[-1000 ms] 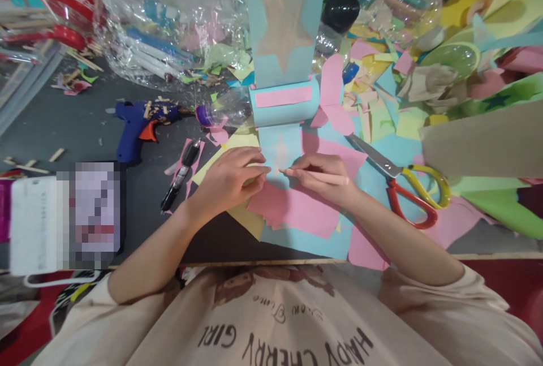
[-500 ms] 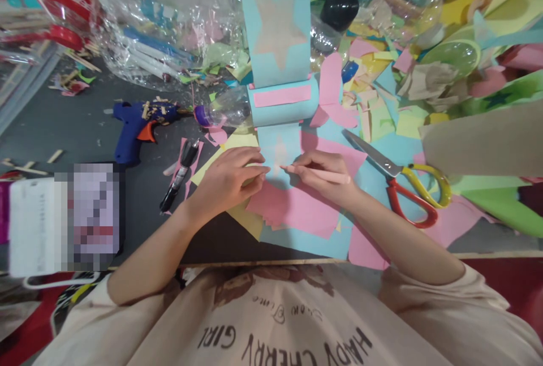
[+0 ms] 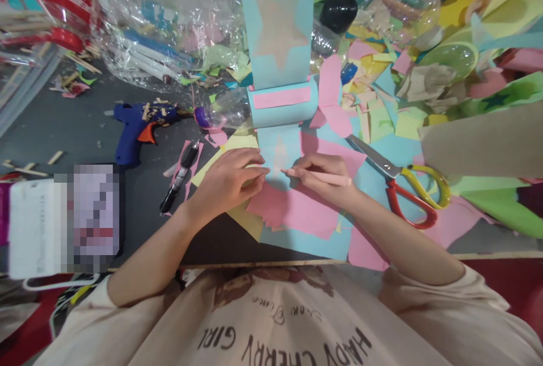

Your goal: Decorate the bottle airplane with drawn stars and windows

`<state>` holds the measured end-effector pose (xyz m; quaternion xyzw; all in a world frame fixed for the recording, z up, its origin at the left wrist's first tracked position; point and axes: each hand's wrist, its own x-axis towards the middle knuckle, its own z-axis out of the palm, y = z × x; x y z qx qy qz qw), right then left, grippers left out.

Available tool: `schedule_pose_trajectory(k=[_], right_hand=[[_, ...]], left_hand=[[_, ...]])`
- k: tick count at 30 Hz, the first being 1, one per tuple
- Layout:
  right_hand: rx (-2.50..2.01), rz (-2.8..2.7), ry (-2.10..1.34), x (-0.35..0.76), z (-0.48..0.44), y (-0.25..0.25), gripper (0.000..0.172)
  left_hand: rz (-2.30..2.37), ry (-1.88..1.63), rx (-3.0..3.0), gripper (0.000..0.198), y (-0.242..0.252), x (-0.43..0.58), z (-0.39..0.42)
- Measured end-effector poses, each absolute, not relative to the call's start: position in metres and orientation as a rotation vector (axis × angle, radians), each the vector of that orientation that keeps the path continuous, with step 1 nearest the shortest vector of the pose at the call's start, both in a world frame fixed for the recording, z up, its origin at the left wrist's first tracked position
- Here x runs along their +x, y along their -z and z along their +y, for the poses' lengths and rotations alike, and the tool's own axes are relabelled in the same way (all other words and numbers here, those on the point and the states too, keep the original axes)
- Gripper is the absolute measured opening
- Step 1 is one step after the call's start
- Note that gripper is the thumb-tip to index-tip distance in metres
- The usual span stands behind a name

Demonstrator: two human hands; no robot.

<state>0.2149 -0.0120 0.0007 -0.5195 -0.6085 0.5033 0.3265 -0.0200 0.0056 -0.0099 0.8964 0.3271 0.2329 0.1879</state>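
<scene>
My right hand (image 3: 320, 173) is closed round a pale pink pen (image 3: 331, 177), its tip at a small beige star (image 3: 280, 156) on a light blue paper strip (image 3: 265, 138). Across the strip from it, my left hand (image 3: 233, 173) lies with fingers stretched out, its fingertips at the strip's left edge and nothing seen in it. Beyond both hands, a bottle (image 3: 227, 108) with a purple cap runs into a blue paper roll (image 3: 284, 111) bearing a pink band. Above the roll is a blue paper panel (image 3: 261, 66) with a large beige star (image 3: 280, 26).
Scissors (image 3: 390, 171) with red and yellow handles lie right of my right hand. On the left are a blue glue gun (image 3: 129, 134), a black pen (image 3: 180, 179) and a white box-like object (image 3: 31, 230). Pink sheets (image 3: 297, 207) lie under my wrists; paper scraps and clear plastic fill the back.
The pen's tip has shifted very slightly at the small star. Both hands otherwise stay in nearly the same place.
</scene>
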Motion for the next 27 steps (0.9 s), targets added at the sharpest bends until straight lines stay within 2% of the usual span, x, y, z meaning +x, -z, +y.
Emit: schedule_pose_trajectory(k=[6, 13, 27], right_hand=[[-1.339, -1.548, -1.351, 0.215, -0.012, 0.001, 0.028], [-1.297, -1.261, -1.39, 0.221, 0.001, 0.003, 0.013], [-1.379, -1.53, -1.285, 0.221, 0.003, 0.006, 0.021]], left_hand=[[0.919, -0.66, 2.51, 0.02, 0.01, -0.02, 0.006], [0.921, -0.681, 2.493, 0.019, 0.011, -0.019, 0.005], [0.847, -0.589, 2.664, 0.022, 0.01, -0.006, -0.008]])
